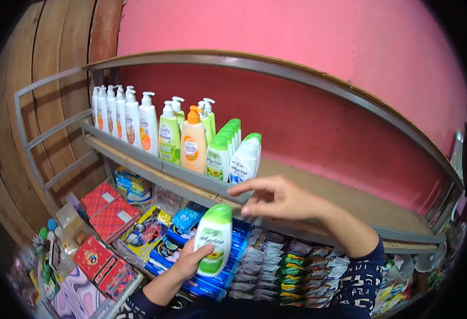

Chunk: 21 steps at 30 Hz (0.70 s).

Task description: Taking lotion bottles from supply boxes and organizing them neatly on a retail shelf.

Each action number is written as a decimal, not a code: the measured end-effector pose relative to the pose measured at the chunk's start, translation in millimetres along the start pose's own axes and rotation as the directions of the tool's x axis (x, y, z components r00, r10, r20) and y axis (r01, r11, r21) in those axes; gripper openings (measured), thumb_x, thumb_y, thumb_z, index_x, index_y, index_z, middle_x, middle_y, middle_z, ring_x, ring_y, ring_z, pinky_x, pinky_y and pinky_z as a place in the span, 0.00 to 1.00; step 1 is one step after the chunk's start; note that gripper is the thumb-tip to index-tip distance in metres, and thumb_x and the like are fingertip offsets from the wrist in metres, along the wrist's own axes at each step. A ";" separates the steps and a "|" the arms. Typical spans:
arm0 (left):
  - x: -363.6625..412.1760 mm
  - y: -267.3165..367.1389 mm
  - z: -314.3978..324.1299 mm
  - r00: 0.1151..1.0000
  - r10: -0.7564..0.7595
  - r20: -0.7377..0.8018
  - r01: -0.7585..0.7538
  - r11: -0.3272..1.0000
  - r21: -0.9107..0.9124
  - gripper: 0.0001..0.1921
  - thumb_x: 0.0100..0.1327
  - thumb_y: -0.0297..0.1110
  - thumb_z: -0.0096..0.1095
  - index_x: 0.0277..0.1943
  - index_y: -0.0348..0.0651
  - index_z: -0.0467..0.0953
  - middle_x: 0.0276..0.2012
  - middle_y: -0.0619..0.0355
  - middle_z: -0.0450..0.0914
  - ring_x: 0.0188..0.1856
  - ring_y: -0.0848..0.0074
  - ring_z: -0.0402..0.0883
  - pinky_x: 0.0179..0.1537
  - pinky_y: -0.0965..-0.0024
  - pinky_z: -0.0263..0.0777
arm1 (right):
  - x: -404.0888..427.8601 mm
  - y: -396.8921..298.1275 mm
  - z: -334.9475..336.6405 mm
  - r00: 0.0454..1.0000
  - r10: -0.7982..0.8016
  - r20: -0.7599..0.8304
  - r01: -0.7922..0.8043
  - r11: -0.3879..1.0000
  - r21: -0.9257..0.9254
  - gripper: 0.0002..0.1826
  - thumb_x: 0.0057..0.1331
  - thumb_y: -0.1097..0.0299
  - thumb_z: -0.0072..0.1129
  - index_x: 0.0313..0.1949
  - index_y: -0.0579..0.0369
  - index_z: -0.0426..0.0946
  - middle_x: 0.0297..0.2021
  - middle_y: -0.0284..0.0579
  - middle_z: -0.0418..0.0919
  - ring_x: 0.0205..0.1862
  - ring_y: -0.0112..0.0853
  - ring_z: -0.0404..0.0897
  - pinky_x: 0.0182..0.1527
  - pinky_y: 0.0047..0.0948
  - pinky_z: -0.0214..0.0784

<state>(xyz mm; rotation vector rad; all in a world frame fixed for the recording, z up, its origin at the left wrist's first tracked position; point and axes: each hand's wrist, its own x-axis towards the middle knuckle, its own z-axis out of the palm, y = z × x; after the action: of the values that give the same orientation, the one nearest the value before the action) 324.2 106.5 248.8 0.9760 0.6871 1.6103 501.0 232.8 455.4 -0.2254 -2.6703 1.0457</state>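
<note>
My left hand (190, 255) grips a white Marina lotion bottle (214, 241) with a green cap, held upright below the shelf edge. Its front label shows an avocado. My right hand (275, 197) is empty, fingers apart and curled, just above and right of that bottle's cap. Behind its fingertips, on the shelf (317, 191), stand white Marina bottles with a blue label (244, 159). Beside them on the left runs a row of green-capped avocado Marina bottles (217, 159). A peach pump bottle (193, 143) with an orange pump stands farther left.
Green pump bottles (169, 137) and several white pump bottles (148, 123) continue the row leftward. A grey metal rail (189, 181) lines the shelf's front edge. Below lie blue packs (207, 289), hanging sachets (293, 275), red plaid books (110, 211) and a red box (102, 263).
</note>
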 end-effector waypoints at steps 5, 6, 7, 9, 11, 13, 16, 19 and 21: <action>21.4 -2.9 33.1 0.992 -0.029 0.119 0.027 0.999 0.025 0.24 0.63 0.39 0.60 0.58 0.35 0.65 0.47 0.54 0.77 0.48 0.73 0.77 0.50 0.69 0.71 | -19.4 8.6 15.1 0.998 -0.030 -0.057 0.033 0.999 0.042 0.19 0.61 0.68 0.62 0.53 0.54 0.73 0.36 0.41 0.81 0.33 0.21 0.79 0.36 0.22 0.73; 23.4 -3.2 36.7 0.987 -0.036 0.154 0.035 0.999 0.009 0.22 0.65 0.36 0.59 0.57 0.35 0.66 0.47 0.55 0.77 0.48 0.75 0.77 0.50 0.71 0.71 | -23.2 7.7 12.6 0.997 0.006 -0.074 0.000 0.997 0.079 0.19 0.61 0.70 0.62 0.52 0.54 0.74 0.37 0.41 0.80 0.34 0.21 0.79 0.36 0.22 0.73; 25.2 -2.5 39.2 0.983 -0.052 0.177 0.048 0.998 0.026 0.25 0.63 0.36 0.61 0.60 0.36 0.63 0.50 0.55 0.76 0.51 0.74 0.75 0.53 0.69 0.68 | -27.3 5.2 9.9 0.997 0.009 -0.081 -0.003 0.997 0.073 0.19 0.61 0.70 0.62 0.52 0.54 0.74 0.37 0.41 0.80 0.34 0.21 0.79 0.36 0.22 0.73; 29.2 -2.8 44.9 0.973 0.038 0.227 -0.050 0.998 0.044 0.30 0.62 0.35 0.62 0.63 0.37 0.59 0.54 0.54 0.72 0.54 0.73 0.73 0.56 0.68 0.66 | -35.1 -2.3 0.9 0.994 0.022 -0.107 -0.014 0.997 0.074 0.17 0.61 0.73 0.61 0.51 0.57 0.74 0.39 0.41 0.80 0.35 0.23 0.79 0.38 0.22 0.73; 35.2 5.0 54.3 0.925 0.240 0.295 -0.269 0.961 0.062 0.43 0.58 0.34 0.65 0.71 0.40 0.44 0.66 0.51 0.58 0.63 0.70 0.63 0.61 0.65 0.59 | -44.2 -10.6 -25.0 0.973 -0.045 -0.228 0.046 0.999 0.001 0.17 0.61 0.75 0.60 0.50 0.58 0.74 0.39 0.40 0.80 0.36 0.23 0.79 0.39 0.22 0.73; 27.5 10.3 40.5 0.925 0.291 0.244 -0.334 0.929 0.161 0.45 0.59 0.35 0.64 0.72 0.43 0.41 0.68 0.48 0.53 0.64 0.65 0.61 0.61 0.62 0.60 | -53.7 -16.3 -60.7 0.901 -0.141 -0.410 0.129 0.990 -0.055 0.16 0.61 0.77 0.59 0.49 0.61 0.74 0.39 0.41 0.79 0.37 0.24 0.79 0.40 0.23 0.73; 7.2 -0.2 1.2 0.952 0.289 0.100 -0.304 0.927 0.220 0.38 0.63 0.37 0.59 0.71 0.42 0.46 0.67 0.48 0.56 0.62 0.64 0.65 0.59 0.60 0.63 | -49.5 -20.5 -102.6 0.767 -0.217 -0.604 0.124 0.973 -0.193 0.15 0.60 0.79 0.58 0.47 0.64 0.74 0.39 0.41 0.80 0.36 0.23 0.78 0.40 0.23 0.73; -15.3 -16.6 -24.9 0.960 0.276 0.039 -0.279 0.940 0.195 0.34 0.64 0.36 0.57 0.69 0.38 0.52 0.65 0.48 0.59 0.61 0.64 0.67 0.58 0.61 0.65 | -20.8 4.4 -126.8 0.719 -0.269 -0.641 -0.037 0.906 -0.422 0.16 0.58 0.77 0.59 0.48 0.58 0.75 0.34 0.43 0.81 0.32 0.24 0.79 0.37 0.25 0.73; -23.9 -23.8 -31.7 0.965 0.258 -0.044 -0.248 0.954 0.169 0.30 0.64 0.36 0.56 0.66 0.36 0.57 0.64 0.48 0.61 0.59 0.64 0.69 0.57 0.61 0.67 | -4.0 33.8 -137.7 0.719 -0.261 -0.644 -0.176 0.828 -0.532 0.17 0.56 0.75 0.62 0.47 0.54 0.76 0.31 0.46 0.81 0.31 0.29 0.81 0.36 0.29 0.74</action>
<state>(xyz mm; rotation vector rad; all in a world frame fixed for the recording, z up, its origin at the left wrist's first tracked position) 310.4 91.0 207.4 1.1722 0.7719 1.8386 547.6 345.0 528.7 -0.5431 -2.1482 0.0398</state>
